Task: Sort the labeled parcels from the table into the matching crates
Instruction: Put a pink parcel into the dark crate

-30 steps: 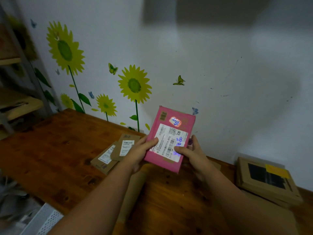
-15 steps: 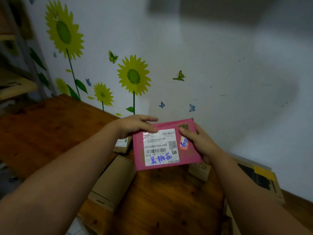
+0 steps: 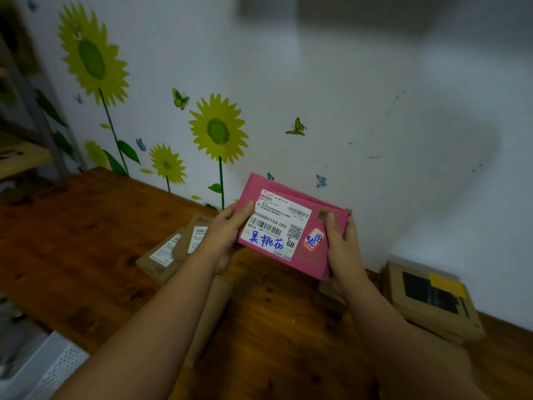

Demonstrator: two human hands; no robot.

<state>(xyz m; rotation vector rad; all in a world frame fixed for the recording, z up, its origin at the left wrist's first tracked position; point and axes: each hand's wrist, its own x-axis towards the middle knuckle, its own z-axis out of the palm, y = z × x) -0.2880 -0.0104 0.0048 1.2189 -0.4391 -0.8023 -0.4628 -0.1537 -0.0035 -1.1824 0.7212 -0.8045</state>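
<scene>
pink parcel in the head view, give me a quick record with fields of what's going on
held item: pink parcel, held above the wooden table
grip: left hand on its left edge, right hand on its right edge, thumbs on the front
label: white shipping label faces the camera, blue handwriting on it
on table: brown cardboard parcels at left, stacked cardboard boxes at right
crate: white crate at lower left

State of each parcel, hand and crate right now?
pink parcel: held above the table, label facing camera.
left hand: grips the parcel's left end.
right hand: grips its right end.
flat brown parcels: overlapped on the table, labels up.
windowed box: lying flat by the wall, untouched.
white crate: mostly out of frame, contents unseen.
</scene>
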